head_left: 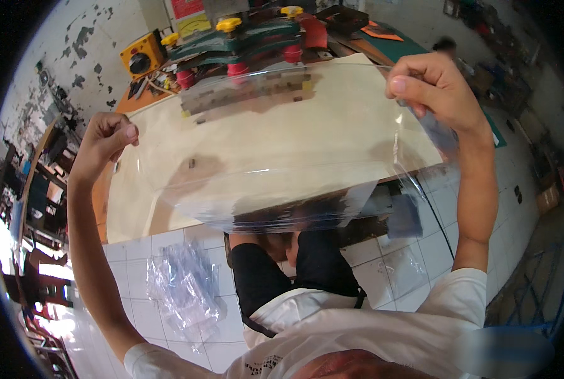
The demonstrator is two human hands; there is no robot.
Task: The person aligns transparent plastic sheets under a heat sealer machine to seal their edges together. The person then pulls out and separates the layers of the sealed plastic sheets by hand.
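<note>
Between my two raised hands a wide sheet of clear plastic [269, 169] is stretched, its lower part hanging over the table's near edge toward my lap. My left hand [109, 139] pinches its far left corner between thumb and fingers. At the far right corner my right hand [436, 88] grips it the same way, fingers curled. Under the film lies a large cream-coloured sheet [338, 120] covering the tabletop. Just beyond stands a green machine [231, 47] with yellow knobs and red posts, with a dark, blocky bar [247, 91] showing through the film.
A yellow control box [143, 55] with a black dial stands at the back left. Crumpled clear plastic [184, 290] lies on the white tiled floor to my left, and another piece [405, 268] to my right. A green mat [414, 54] covers the back right.
</note>
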